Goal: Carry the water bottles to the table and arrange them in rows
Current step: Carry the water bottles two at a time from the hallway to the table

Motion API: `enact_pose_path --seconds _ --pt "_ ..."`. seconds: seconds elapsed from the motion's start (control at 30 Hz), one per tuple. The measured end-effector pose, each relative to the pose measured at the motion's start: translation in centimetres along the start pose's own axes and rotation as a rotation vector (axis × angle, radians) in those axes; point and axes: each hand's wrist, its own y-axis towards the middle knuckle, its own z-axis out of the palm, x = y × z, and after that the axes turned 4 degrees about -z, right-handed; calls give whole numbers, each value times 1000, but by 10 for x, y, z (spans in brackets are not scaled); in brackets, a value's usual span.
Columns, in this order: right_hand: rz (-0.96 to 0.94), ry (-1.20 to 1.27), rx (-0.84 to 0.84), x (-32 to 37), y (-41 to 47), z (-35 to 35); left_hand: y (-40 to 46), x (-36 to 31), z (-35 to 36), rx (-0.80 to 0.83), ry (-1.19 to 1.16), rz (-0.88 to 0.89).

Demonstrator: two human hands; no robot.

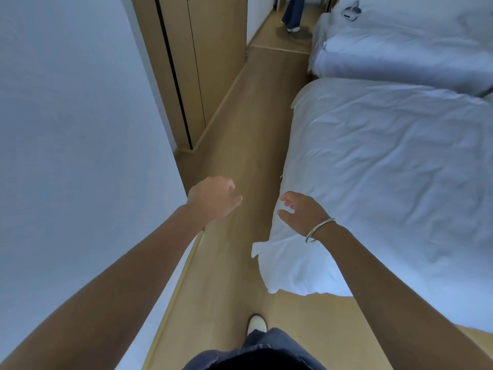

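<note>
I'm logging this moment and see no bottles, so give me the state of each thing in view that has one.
Left hand: empty, fingers loosely curled, held out over the floor.
Right hand: empty, fingers relaxed, beside the near bed.
Bangle: on the right wrist.
Near bed: made, white cover wrinkled.
Far bed: made.
Wardrobe door: shut.

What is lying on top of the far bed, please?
On the far bed a white headset-like device lies near the top edge. White bedding covers the rest; what is beneath it cannot be seen.
</note>
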Motion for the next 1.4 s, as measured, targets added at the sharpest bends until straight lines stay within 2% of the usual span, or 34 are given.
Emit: enact_pose_path --seconds 0.33,0.57,0.8,1.03,1.4 --pt "6 50 94 -20 134 -21 123 3 -15 59 -21 -103" --pt "38 82 72 -19 262 -40 254 18 -38 96 1 -77" --pt "120 139 31 -1 392 -66 388 44 -91 106 27 -38" --pt "164 176 33 7 483 -81 483 51 -108 136 -10 -21" --pt "196 201 73 -38 636 -111 639 27 -115 204 -107 -74"
